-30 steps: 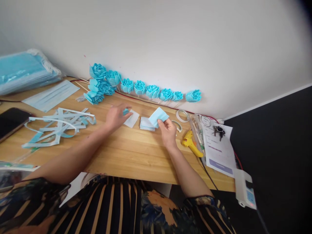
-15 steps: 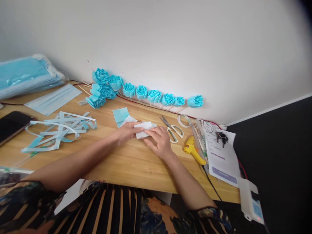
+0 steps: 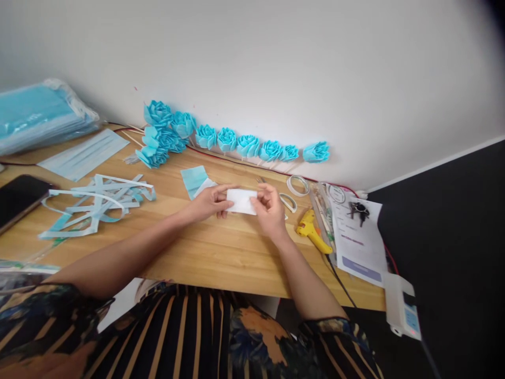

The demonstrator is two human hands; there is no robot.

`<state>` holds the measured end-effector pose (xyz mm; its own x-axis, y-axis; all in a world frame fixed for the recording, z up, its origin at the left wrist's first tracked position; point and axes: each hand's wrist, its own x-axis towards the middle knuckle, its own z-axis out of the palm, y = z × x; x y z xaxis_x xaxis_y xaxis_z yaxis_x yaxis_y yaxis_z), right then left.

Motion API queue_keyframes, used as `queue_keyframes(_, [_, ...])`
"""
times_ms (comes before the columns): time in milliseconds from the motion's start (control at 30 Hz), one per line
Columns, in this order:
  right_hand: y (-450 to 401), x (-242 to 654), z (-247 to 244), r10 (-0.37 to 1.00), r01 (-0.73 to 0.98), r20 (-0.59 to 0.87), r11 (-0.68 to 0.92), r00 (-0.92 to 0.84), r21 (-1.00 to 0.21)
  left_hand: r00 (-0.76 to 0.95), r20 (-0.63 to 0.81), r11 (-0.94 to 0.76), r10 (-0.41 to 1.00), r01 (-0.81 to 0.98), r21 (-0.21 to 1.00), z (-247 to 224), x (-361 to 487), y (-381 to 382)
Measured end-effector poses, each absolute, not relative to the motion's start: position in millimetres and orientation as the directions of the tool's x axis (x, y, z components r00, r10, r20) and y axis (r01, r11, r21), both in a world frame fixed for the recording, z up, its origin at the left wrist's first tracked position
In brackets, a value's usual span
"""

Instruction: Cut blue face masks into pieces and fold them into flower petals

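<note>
A small white folded piece (image 3: 241,202) is stretched level between my two hands above the wooden table. My left hand (image 3: 213,203) pinches its left end, thumb on top. At the other end, my right hand (image 3: 270,207) grips it between thumb and fingers. Behind my left hand lie a light blue square (image 3: 193,180) and a white piece (image 3: 204,186). White-handled scissors (image 3: 289,203) are partly hidden behind my right hand.
Blue flowers (image 3: 248,146) line the wall. Cut strips (image 3: 98,202), a flat mask sheet (image 3: 84,153), a phone (image 3: 21,200) and bagged masks (image 3: 39,116) are left. A yellow glue gun (image 3: 312,231), tape roll (image 3: 298,185), keys (image 3: 360,211) and paper (image 3: 359,247) are right.
My hands have moved apart, and the white piece now lies flat and straight between them as a narrow rectangle. My right hand has shifted right, covering more of the scissors.
</note>
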<state>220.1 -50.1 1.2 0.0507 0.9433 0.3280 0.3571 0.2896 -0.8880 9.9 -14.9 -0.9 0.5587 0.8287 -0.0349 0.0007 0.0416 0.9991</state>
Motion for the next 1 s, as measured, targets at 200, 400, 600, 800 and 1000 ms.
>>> queue_keyframes(200, [-26.8, 255.9, 13.7, 0.921, 0.105, 0.300, 0.283, 0.249, -0.953, 0.381, 0.221, -0.354, 0.898, 0.327, 0.876, -5.2, 6.0, -10.8])
queue_keyframes(400, [-20.3, 256.4, 5.6, 0.972, 0.004, 0.135, 0.137, 0.193, -0.991, 0.595, 0.250, -0.613, 0.764, 0.549, 0.569, -17.0, 14.3, -20.8])
queue_keyframes(600, [-24.7, 241.7, -2.7, 0.994, 0.010, 0.069, 0.068, 0.088, -0.998, 0.636, 0.143, -0.635, 0.758, 0.670, 0.385, -13.0, 21.4, -30.6])
queue_keyframes(800, [-24.1, 230.6, -18.8, 0.999, 0.158, 0.054, 0.052, 0.005, -0.986, 0.629, 0.113, -0.623, 0.769, 0.697, 0.355, -8.2, 24.5, -35.1])
queue_keyframes(1000, [-22.5, 231.5, -30.5, 0.998, 0.344, 0.062, 0.053, 0.016, -0.938, 0.616, 0.187, -0.626, 0.765, 0.642, 0.444, -5.2, 21.2, -32.0])
